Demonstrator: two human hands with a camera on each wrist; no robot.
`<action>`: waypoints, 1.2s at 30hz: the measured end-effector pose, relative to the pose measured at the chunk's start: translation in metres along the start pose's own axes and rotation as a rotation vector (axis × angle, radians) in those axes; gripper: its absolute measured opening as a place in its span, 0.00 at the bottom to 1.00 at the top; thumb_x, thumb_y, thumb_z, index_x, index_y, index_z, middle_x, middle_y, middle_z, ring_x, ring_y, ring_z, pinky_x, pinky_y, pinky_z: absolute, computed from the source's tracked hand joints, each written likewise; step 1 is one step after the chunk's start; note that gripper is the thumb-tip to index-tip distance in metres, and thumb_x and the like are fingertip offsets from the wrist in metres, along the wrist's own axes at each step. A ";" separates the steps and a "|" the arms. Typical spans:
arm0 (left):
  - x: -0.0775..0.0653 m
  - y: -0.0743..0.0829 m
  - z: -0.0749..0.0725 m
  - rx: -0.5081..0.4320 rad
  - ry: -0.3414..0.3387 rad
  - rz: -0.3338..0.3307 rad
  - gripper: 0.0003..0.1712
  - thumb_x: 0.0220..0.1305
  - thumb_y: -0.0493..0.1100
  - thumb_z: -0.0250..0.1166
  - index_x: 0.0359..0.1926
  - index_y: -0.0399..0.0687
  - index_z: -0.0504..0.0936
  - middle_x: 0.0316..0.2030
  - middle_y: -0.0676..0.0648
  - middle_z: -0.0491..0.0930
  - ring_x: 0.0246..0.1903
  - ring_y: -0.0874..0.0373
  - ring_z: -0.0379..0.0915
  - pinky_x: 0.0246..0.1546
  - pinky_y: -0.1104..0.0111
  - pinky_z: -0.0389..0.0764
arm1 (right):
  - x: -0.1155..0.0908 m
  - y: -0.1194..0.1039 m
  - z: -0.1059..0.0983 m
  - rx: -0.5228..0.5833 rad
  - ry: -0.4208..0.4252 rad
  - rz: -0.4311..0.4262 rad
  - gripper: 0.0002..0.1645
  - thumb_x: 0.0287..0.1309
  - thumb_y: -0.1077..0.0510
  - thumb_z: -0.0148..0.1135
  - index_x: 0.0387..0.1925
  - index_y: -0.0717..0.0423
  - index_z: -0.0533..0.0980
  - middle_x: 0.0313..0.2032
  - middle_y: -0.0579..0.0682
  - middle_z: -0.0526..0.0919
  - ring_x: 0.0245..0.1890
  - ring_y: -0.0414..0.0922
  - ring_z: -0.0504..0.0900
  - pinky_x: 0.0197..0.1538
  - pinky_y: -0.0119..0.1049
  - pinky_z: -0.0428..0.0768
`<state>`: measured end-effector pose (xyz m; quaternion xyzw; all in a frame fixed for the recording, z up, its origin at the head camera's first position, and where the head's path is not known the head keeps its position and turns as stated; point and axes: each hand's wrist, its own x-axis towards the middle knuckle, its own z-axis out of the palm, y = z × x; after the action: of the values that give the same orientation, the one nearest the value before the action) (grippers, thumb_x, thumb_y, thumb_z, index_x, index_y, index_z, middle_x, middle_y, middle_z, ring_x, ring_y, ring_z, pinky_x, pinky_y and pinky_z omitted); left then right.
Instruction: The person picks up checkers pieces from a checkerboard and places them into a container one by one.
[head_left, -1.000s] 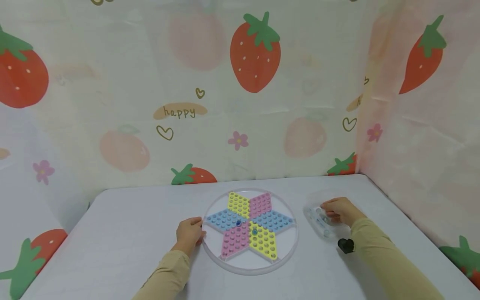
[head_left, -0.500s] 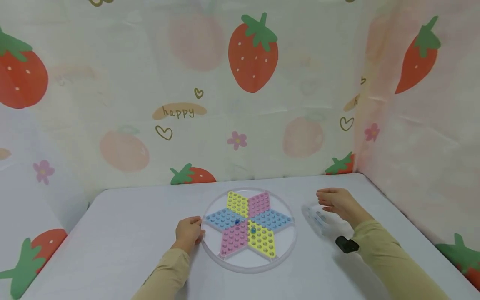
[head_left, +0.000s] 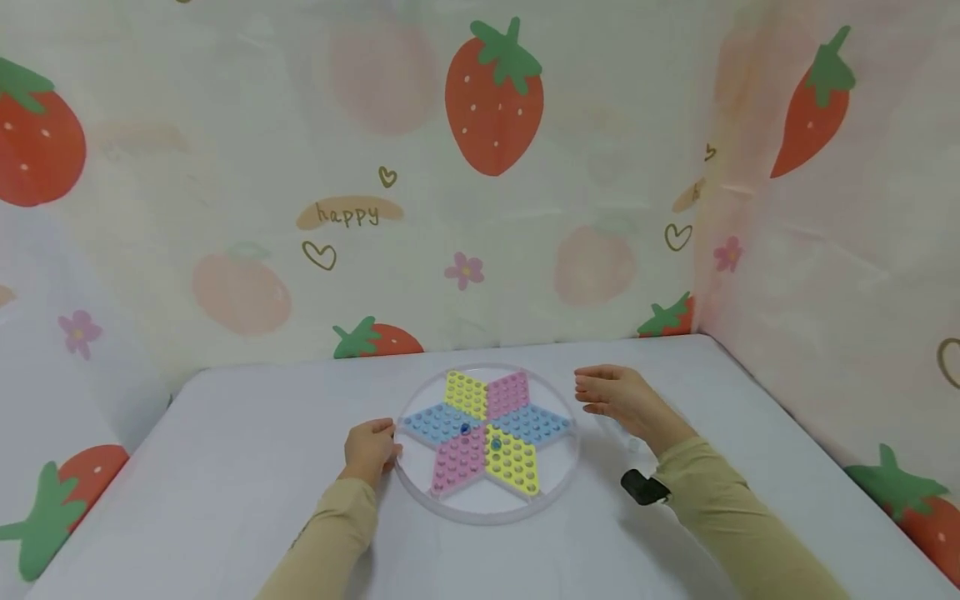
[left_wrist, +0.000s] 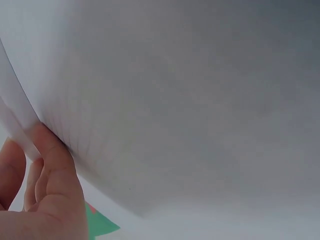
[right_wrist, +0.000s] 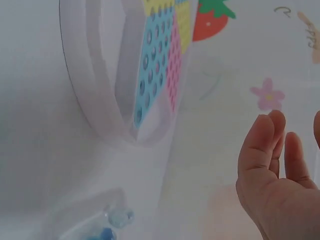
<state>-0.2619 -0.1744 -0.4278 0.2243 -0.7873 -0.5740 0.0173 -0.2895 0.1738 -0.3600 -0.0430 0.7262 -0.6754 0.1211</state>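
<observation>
As seen from the head view, the round clear-plastic game board with a six-pointed star of yellow, pink and blue perforated panels (head_left: pixel 486 443) lies flat on the white tabletop (head_left: pixel 225 492). The left hand (head_left: pixel 371 450) rests against the board's left rim, fingers curled onto the edge. The right hand (head_left: pixel 617 395) hovers just beyond the board's right rim, fingers straight and relaxed, holding nothing. Two small blue marbles (head_left: pixel 480 437) sit in holes near the star's centre. A black wrist-mounted device (head_left: pixel 639 487) sits on the right forearm, right of the board. A strawberry-print curtain (head_left: pixel 495 100) stands behind the board.

From the left wrist view, the left hand (left_wrist: pixel 40 200) has its thumb pressed against the board's rim (left_wrist: pixel 20 115); the remaining fingers curl beneath it.

From the right wrist view, the right hand (right_wrist: pixel 275 185) is spread, fingers together and extended, touching nothing. The board (right_wrist: pixel 150 70) appears ahead of it, and a clear plastic tray holding blue marbles (right_wrist: pixel 107 225) lies below the board.
</observation>
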 end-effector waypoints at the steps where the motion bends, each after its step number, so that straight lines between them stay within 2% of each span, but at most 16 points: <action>1: 0.001 0.000 0.000 -0.006 0.003 0.003 0.21 0.69 0.31 0.55 0.62 0.31 0.72 0.58 0.32 0.74 0.39 0.52 0.76 0.29 0.71 0.75 | 0.001 0.001 0.005 0.003 -0.015 -0.005 0.29 0.69 0.61 0.55 0.64 0.75 0.62 0.43 0.53 0.77 0.43 0.45 0.79 0.46 0.34 0.79; 6: 0.002 0.001 0.000 -0.020 0.003 -0.001 0.21 0.70 0.32 0.54 0.62 0.32 0.72 0.58 0.31 0.74 0.37 0.54 0.77 0.28 0.71 0.75 | 0.006 0.007 0.025 0.004 -0.040 0.000 0.26 0.68 0.63 0.54 0.62 0.74 0.64 0.43 0.53 0.79 0.42 0.46 0.79 0.48 0.36 0.79; 13: 0.002 0.001 0.000 -0.017 0.002 -0.011 0.21 0.69 0.31 0.55 0.61 0.32 0.73 0.57 0.32 0.74 0.38 0.53 0.76 0.28 0.71 0.75 | 0.012 0.019 0.048 -0.001 -0.088 0.016 0.25 0.66 0.63 0.56 0.60 0.74 0.66 0.47 0.58 0.79 0.40 0.46 0.80 0.46 0.37 0.79; 22: 0.000 0.002 0.000 -0.039 0.003 -0.019 0.21 0.68 0.31 0.55 0.61 0.32 0.73 0.57 0.32 0.74 0.39 0.52 0.75 0.28 0.71 0.74 | 0.023 0.029 0.070 -0.002 -0.051 0.077 0.25 0.65 0.63 0.59 0.61 0.70 0.69 0.47 0.62 0.80 0.35 0.45 0.81 0.42 0.37 0.80; 25: 0.000 0.002 0.001 -0.040 0.006 -0.026 0.21 0.68 0.30 0.55 0.61 0.32 0.73 0.58 0.32 0.74 0.39 0.52 0.75 0.28 0.71 0.74 | 0.027 0.034 0.076 -0.025 -0.053 0.103 0.25 0.63 0.64 0.61 0.60 0.69 0.71 0.43 0.59 0.82 0.33 0.43 0.81 0.41 0.37 0.80; 30: 0.000 0.002 0.001 -0.030 0.008 -0.029 0.21 0.68 0.30 0.55 0.61 0.33 0.73 0.59 0.33 0.73 0.41 0.50 0.75 0.29 0.70 0.75 | 0.033 0.041 0.086 -0.048 -0.077 0.150 0.23 0.61 0.66 0.62 0.57 0.68 0.74 0.29 0.52 0.81 0.27 0.42 0.79 0.35 0.34 0.80; 36: -0.001 0.002 0.000 -0.022 0.003 -0.027 0.21 0.68 0.30 0.55 0.62 0.32 0.73 0.58 0.32 0.73 0.41 0.51 0.75 0.29 0.70 0.75 | 0.036 0.046 0.092 -0.116 -0.110 0.183 0.18 0.59 0.67 0.63 0.52 0.67 0.78 0.25 0.51 0.80 0.24 0.42 0.77 0.31 0.32 0.78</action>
<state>-0.2615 -0.1737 -0.4252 0.2357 -0.7778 -0.5825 0.0133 -0.2982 0.0807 -0.4156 -0.0206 0.7572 -0.6151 0.2191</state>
